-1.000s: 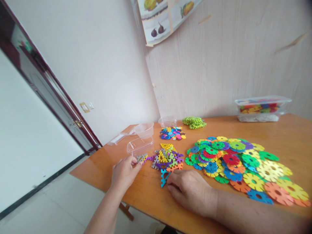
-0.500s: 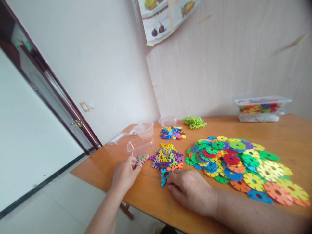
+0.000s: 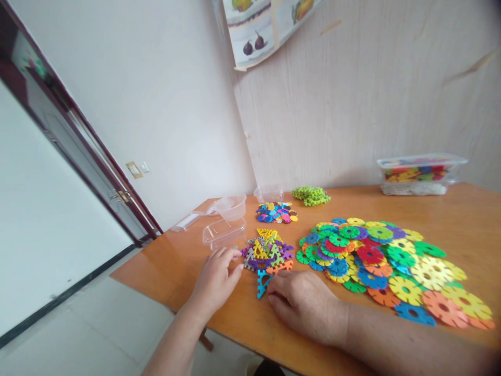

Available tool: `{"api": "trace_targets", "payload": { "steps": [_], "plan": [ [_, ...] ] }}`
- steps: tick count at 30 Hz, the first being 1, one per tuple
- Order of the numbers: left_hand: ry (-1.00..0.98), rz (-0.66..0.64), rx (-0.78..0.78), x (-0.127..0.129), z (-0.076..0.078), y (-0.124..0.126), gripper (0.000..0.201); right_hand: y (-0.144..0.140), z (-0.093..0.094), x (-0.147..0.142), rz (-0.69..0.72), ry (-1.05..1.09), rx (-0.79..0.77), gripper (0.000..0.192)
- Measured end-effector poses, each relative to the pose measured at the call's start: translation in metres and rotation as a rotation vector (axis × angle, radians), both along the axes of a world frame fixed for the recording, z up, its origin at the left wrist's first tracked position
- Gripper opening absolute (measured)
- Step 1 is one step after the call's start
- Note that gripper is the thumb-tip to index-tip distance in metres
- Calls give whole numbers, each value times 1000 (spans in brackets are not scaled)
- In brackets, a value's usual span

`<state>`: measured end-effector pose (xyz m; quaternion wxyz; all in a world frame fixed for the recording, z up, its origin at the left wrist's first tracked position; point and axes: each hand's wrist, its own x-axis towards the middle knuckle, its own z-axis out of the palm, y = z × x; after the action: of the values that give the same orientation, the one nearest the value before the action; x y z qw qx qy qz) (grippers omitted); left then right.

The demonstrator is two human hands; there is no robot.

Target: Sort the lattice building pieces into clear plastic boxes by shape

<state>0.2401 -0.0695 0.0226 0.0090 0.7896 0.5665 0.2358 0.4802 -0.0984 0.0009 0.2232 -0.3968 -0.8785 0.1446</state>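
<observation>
My left hand (image 3: 217, 279) lies palm down on the wooden table (image 3: 465, 216), fingers stretched out and touching the left edge of a pile of small coloured triangle pieces (image 3: 268, 251). No piece shows in it. My right hand (image 3: 307, 305) rests on the table just right of a blue triangle piece (image 3: 261, 283), its curled fingertips beside that piece and holding nothing. A wide spread of large coloured notched discs (image 3: 383, 263) lies right of the triangles.
Behind the triangles are a clear tray (image 3: 223, 233), a clear cup (image 3: 231, 206), a heap of small coloured discs (image 3: 276, 212) and a green heap (image 3: 311, 196). A lidded clear box (image 3: 420, 175) stands at the back right. The table's left corner is near my left hand.
My left hand held a grey and yellow triangle piece up at the pile's left; now it has moved right and down onto the pile's edge, and the piece no longer shows. The right hand stayed still.
</observation>
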Motion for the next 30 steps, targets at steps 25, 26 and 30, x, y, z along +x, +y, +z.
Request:
{"api": "trace_targets", "payload": {
  "steps": [25, 26, 30],
  "plan": [
    [-485, -25, -356, 26, -13, -16, 22, 2, 4, -3, -158, -3, -72, 14],
    [-506, -6, -364, 22, -9, -17, 23, 2, 3, -3, -153, 0, -74, 14],
    [-588, 121, -308, 5, 8, -16, 29, 2, 1, -2, -134, -1, -73, 14]
  ]
}}
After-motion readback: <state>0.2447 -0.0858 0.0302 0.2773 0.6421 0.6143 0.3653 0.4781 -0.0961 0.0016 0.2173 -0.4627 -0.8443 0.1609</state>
